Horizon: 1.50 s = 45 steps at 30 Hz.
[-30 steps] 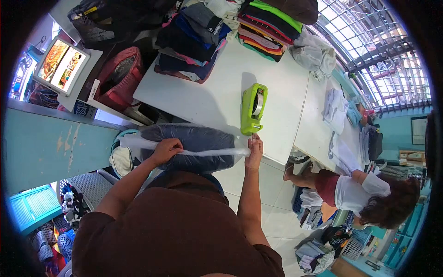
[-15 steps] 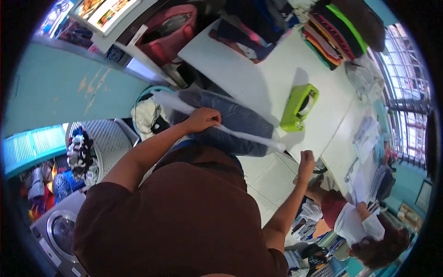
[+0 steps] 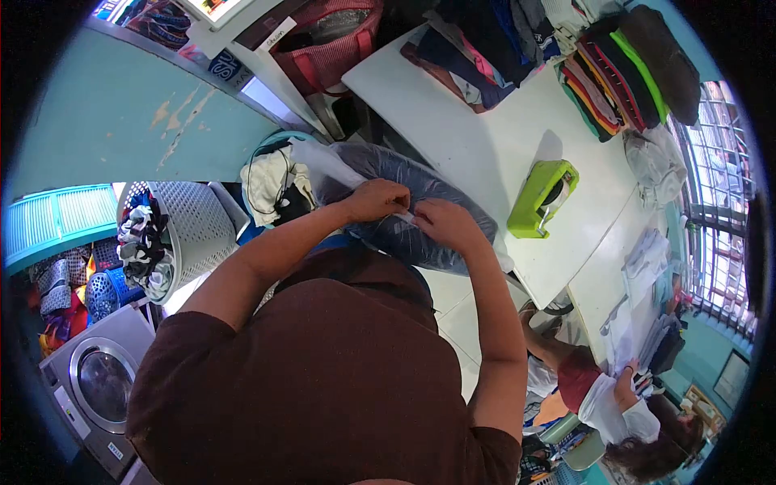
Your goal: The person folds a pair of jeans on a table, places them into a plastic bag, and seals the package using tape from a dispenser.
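A clear plastic bag [image 3: 440, 190] packed with dark folded cloth lies in front of my body, along the edge of the white table. My left hand [image 3: 378, 200] is closed on the gathered plastic near the bag's middle. Close beside it, my right hand [image 3: 443, 224] pinches the same strip of plastic, fingertips almost meeting the left ones. A loose whitish end of the bag sticks out past my left wrist. On the table to the right stands a lime-green tape dispenser [image 3: 525, 212] with a roll in it.
Folded clothes [image 3: 618, 73] and a pile of dark garments [image 3: 485, 56] lie on the white table [image 3: 453, 133]. Left are a laundry basket [image 3: 198, 226], a basin of clothes [image 3: 275, 186] and a washing machine [image 3: 101, 384]. Another person [image 3: 606, 396] is at the lower right.
My right hand has come from beyond the bag's right end to beside my left hand and now grips the plastic. The stretched strip of plastic is drawn in between both hands.
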Each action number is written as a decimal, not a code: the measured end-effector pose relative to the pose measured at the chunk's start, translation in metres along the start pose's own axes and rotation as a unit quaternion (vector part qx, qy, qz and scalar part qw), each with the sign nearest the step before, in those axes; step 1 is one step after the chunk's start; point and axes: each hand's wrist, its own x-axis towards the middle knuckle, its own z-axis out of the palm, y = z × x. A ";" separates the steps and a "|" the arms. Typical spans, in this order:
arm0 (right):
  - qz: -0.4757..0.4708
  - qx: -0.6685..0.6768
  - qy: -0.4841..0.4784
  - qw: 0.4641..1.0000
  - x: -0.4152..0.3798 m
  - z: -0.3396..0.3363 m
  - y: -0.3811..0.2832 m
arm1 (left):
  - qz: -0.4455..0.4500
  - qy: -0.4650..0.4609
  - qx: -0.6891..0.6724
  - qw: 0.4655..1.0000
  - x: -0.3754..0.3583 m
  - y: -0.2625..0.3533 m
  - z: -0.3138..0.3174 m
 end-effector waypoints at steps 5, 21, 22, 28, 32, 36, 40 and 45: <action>-0.011 -0.052 -0.021 0.998 0.013 0.013 0.009 | -0.042 0.005 0.001 0.999 0.000 -0.003 0.004; 0.007 0.053 -0.010 0.999 0.024 0.022 0.033 | -0.062 -0.067 -0.006 0.996 -0.001 0.015 -0.016; -0.006 0.085 -0.018 0.996 0.025 0.019 0.038 | -0.064 -0.073 -0.008 0.995 0.000 0.014 -0.016; -0.042 0.064 0.043 0.996 0.020 0.017 0.044 | -0.041 -0.076 -0.003 0.996 0.004 0.000 -0.011; 0.041 0.031 0.086 0.995 0.019 0.022 0.034 | -0.051 -0.095 0.017 0.994 0.006 0.001 -0.014; 0.022 -0.092 0.122 0.988 0.018 0.014 0.035 | -0.017 -0.072 0.031 0.997 0.001 0.006 -0.015; 0.091 -0.147 0.180 0.968 0.021 0.021 0.054 | 0.032 -0.056 0.044 0.997 -0.007 0.000 -0.007; 0.123 -0.072 0.095 0.985 0.029 0.029 0.077 | 0.063 -0.006 -0.052 0.997 -0.012 0.003 -0.011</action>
